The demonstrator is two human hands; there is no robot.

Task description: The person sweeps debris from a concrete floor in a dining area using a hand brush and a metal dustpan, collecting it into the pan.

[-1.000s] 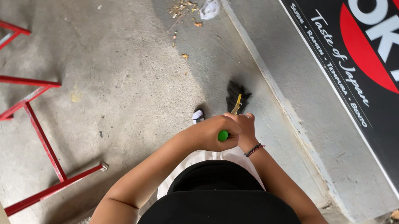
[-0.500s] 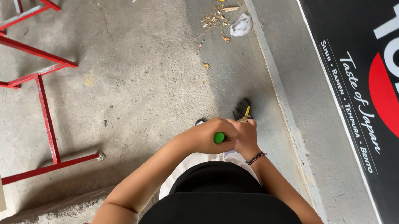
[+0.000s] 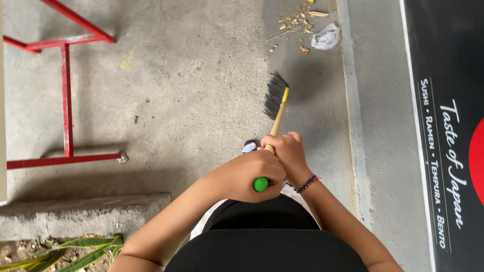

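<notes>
Concrete floor (image 3: 198,86), red metal frame (image 3: 68,73) at left. Broom (image 3: 276,106) upright, bristles on floor near litter pile (image 3: 309,19). Both arms bent inward; left hand (image 3: 246,174) clamped on green handle end, right hand (image 3: 286,151) clamped on stick just below.

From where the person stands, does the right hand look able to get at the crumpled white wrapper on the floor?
Probably not directly: the right hand grips the broom handle, and the crumpled white wrapper lies beyond the bristles across bare concrete.
</notes>
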